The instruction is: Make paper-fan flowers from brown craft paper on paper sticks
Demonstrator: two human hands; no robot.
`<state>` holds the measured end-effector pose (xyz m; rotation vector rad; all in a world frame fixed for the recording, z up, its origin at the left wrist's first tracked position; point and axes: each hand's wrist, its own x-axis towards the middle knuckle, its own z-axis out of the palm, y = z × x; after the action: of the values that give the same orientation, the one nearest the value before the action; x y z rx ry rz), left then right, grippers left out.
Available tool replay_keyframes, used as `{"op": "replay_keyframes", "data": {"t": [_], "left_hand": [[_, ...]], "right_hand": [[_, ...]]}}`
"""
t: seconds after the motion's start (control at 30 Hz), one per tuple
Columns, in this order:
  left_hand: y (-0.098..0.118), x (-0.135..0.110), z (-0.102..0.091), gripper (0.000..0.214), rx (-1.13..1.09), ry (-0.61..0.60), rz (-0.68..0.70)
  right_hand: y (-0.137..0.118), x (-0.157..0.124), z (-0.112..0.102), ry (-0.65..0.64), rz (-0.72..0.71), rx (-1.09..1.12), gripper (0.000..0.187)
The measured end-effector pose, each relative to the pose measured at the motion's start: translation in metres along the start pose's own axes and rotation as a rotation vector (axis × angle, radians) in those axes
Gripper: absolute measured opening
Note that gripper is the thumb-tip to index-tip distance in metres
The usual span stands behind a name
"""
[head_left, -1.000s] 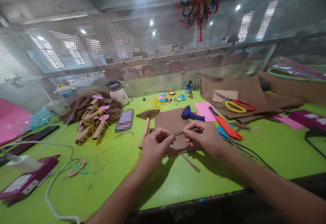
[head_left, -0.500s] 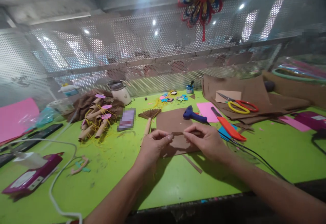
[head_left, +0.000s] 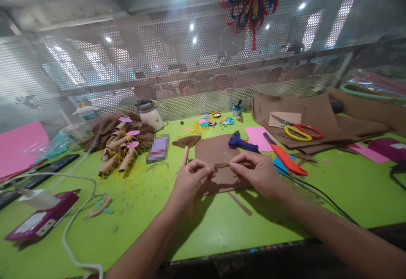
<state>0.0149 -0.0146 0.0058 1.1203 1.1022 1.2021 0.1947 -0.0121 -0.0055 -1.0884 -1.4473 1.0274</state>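
Both of my hands hover over the green table (head_left: 133, 215) and pinch a thin brown paper strip (head_left: 222, 165) between them. My left hand (head_left: 190, 181) grips its left end with thumb and forefinger. My right hand (head_left: 256, 173) pinches the right end. Under the strip lies a brown sheet (head_left: 212, 154). Another loose brown strip (head_left: 240, 204) rests on the table just below my right hand.
A blue glue gun (head_left: 240, 142), an orange cutter (head_left: 287, 160) and red-yellow scissors (head_left: 300, 131) lie to the right on brown and pink sheets. A folded brown fan on a stick (head_left: 186, 145) and a pile of rolled paper tubes (head_left: 120, 152) sit left. White cable (head_left: 72, 224) loops at front left.
The hands have stayed together on the strip, with only small finger shifts. The view has drifted slightly.
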Motion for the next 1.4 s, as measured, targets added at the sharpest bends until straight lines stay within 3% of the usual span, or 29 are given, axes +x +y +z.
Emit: {"op": "replay_keyframes", "data": {"t": [0.1, 0.23, 0.33, 0.67, 0.93, 1.07, 1.17, 1.4], "left_hand": [[-0.001, -0.001, 0.0, 0.015, 0.226, -0.037, 0.134], [-0.006, 0.0, -0.001, 0.008, 0.682, -0.041, 0.467], [-0.01, 0.001, -0.003, 0.01, 0.835, -0.016, 0.585], [-0.016, 0.006, -0.003, 0.014, 0.693, -0.004, 0.576], [-0.003, 0.0, 0.004, 0.014, 0.35, 0.062, 0.125], [-0.009, 0.003, 0.003, 0.02, 0.148, 0.07, 0.006], [-0.009, 0.004, 0.003, 0.013, 0.208, 0.071, 0.067], [-0.013, 0.002, 0.001, 0.004, 0.576, 0.125, 0.441]], "right_hand": [[0.0, 0.0, 0.001, 0.012, -0.001, 0.004, 0.018], [0.002, 0.0, 0.001, 0.015, 0.016, 0.005, 0.019], [0.003, 0.0, 0.001, 0.011, 0.029, 0.01, 0.021], [0.002, 0.0, 0.002, 0.036, 0.035, 0.053, 0.021], [0.004, -0.003, 0.005, 0.004, 0.036, -0.002, 0.021], [0.0, -0.003, 0.005, 0.003, 0.057, 0.02, 0.023], [-0.004, -0.003, 0.005, 0.004, 0.104, 0.076, 0.026], [-0.005, -0.002, 0.004, -0.037, 0.159, 0.202, 0.034]]}}
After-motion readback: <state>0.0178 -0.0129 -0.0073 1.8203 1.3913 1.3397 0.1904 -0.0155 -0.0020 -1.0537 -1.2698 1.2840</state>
